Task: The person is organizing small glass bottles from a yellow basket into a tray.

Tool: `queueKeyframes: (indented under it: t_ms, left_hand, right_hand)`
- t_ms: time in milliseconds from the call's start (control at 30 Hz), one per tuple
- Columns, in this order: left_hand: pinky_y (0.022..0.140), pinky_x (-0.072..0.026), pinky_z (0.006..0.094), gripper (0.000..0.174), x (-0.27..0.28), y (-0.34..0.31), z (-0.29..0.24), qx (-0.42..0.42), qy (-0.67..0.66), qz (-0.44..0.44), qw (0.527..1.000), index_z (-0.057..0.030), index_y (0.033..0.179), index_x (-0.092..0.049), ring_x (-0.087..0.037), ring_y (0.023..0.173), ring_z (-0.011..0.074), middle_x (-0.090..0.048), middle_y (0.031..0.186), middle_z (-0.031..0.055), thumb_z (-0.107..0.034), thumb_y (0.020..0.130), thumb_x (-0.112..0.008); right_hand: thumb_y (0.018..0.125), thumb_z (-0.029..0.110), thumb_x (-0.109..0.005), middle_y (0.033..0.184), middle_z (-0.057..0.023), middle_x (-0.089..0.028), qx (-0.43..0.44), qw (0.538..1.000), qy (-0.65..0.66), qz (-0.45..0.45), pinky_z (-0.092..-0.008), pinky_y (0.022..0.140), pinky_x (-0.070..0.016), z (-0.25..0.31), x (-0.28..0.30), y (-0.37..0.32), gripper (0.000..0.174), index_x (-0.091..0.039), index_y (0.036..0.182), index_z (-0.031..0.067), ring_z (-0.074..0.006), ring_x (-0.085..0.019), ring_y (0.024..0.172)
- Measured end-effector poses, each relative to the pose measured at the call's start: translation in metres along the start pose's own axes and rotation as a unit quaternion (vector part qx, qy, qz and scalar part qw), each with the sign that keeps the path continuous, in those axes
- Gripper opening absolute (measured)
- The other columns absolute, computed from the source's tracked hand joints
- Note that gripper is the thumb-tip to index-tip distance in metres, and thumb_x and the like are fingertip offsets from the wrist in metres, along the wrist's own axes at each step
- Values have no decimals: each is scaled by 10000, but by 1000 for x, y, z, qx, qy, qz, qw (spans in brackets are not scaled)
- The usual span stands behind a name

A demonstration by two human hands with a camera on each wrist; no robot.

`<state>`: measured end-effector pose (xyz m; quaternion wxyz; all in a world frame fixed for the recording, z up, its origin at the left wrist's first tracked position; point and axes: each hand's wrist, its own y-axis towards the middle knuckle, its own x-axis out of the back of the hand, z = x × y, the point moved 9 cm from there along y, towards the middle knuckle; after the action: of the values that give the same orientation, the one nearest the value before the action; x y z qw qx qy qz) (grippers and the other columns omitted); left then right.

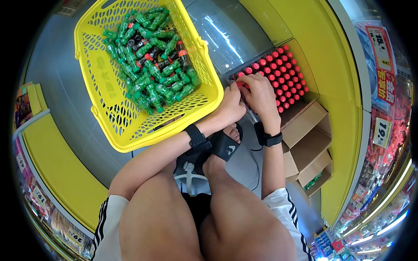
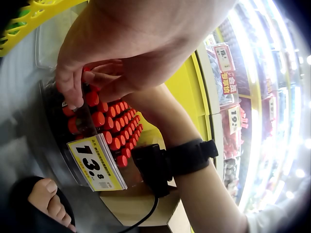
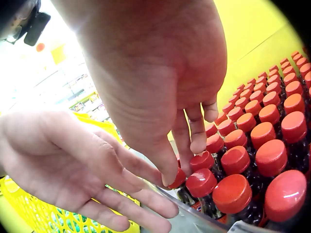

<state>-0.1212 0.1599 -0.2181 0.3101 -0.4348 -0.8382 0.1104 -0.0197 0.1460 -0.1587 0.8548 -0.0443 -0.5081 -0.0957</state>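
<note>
Small dark bottles with red caps (image 1: pixel 283 78) stand upright in tight rows inside a clear bin. At the bin's near left corner my right hand (image 1: pixel 262 93) pinches one red-capped bottle (image 3: pixel 178 179) by its cap, between thumb and fingers. My left hand (image 1: pixel 233 104) is right beside it, palm turned up and fingers loosely extended over the bin wall in the right wrist view. Its index fingertip is close to the same cap. A yellow basket (image 1: pixel 148 141) to the left holds many small green bottles (image 1: pixel 150 74) and several dark ones with red labels.
A price card (image 2: pixel 97 165) hangs on the bin's front. Open cardboard boxes (image 1: pixel 305 145) stand below the bin at right. A clear empty-looking bin (image 1: pixel 222 35) lies behind. Yellow shelf fronts (image 1: pixel 335 87) curve along both sides. A sandaled foot (image 1: pixel 228 141) is close under my hands.
</note>
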Motion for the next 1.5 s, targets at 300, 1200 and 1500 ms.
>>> queueKeyframes:
  t_ms: [300,1200,1500]
  left_hand:
    - [1000,-541,527,685,9,-10,-24,-8,-10,24,1000,139,1477,-398,-661,1188,484,-650,1261,356,-125,891,-633]
    - [900,-545,474,225,284,-81,-18,-93,189,-240,948,11,1152,-692,-700,1010,390,-725,1024,195,-128,979,-657]
    - [911,-555,574,184,319,-13,60,7,187,-229,955,83,924,-714,-693,1007,531,-713,1010,352,-71,835,-665]
  right_hand:
    - [841,112,-795,929,-117,-757,-16,999,46,-11,-452,806,-548,0,11,2,179,-781,1008,50,-330,-687,921]
    - [898,112,-684,784,-192,-718,102,994,10,41,-508,687,-584,227,86,84,94,-753,914,50,-398,-727,769]
    - [863,162,-730,904,-236,-752,200,962,-116,148,-541,739,-601,251,-44,181,141,-744,890,25,-428,-749,857]
